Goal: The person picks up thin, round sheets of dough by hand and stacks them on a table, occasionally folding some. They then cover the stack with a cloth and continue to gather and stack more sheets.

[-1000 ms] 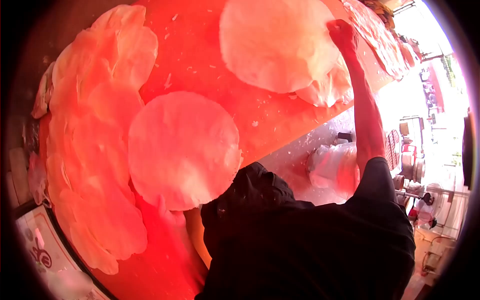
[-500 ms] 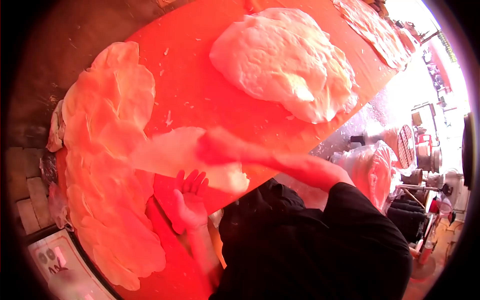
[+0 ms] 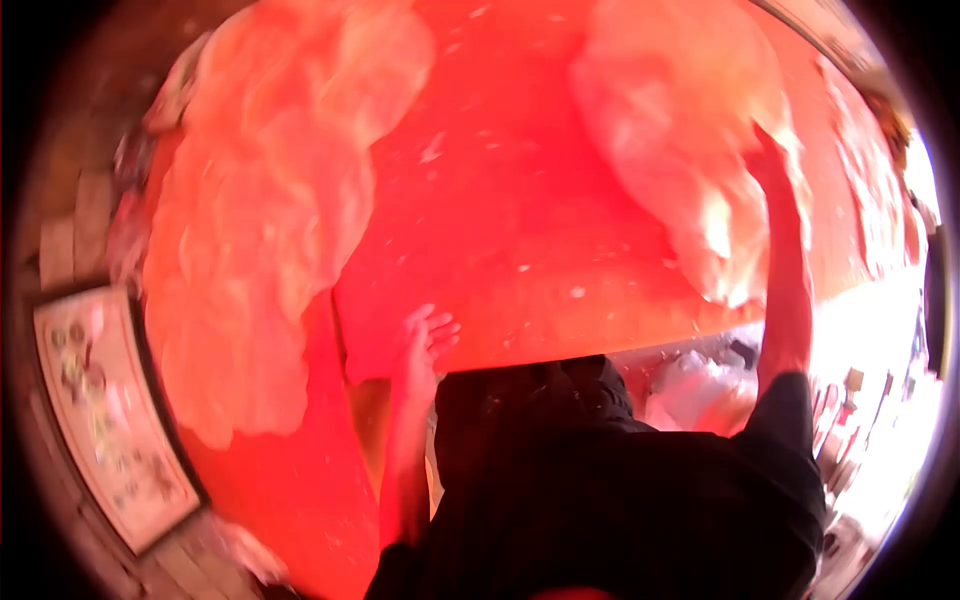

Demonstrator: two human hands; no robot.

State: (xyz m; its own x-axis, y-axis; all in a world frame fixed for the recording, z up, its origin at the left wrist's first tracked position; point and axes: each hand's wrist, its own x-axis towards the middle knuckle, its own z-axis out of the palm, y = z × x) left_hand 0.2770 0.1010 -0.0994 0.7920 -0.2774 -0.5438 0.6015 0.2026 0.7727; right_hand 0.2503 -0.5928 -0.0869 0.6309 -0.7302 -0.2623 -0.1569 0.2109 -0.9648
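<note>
A person in black clothing (image 3: 620, 490) stands at the near edge of a red-lit tabletop (image 3: 480, 215), dark lap tucked against it. The left hand (image 3: 432, 335) hovers by that edge, fingers loosely apart, with nothing visible in its grasp. To the right, below the edge, sits a translucent plastic bag (image 3: 700, 388); to the left, past the tabletop's side, a framed panel (image 3: 115, 420) with dark markings, too blurred to read.

Pale scraps (image 3: 577, 292) dot the surface between two groups of thin dough sheets. The left spread (image 3: 265, 210) overlaps in a long band. Across from it lies the right-hand pile (image 3: 680, 110), where the right hand (image 3: 770, 155) reaches to the outer side, arm stretched out; motion blur leaves it impossible to tell whether the fingers are closed on an edge.

The step in hand appears to be handling the sheets of that pile; a lift from here would call for a light hold on a single rim, the left hand free to support. Farther right lies another pale, wrinkled sheet (image 3: 868, 185).
</note>
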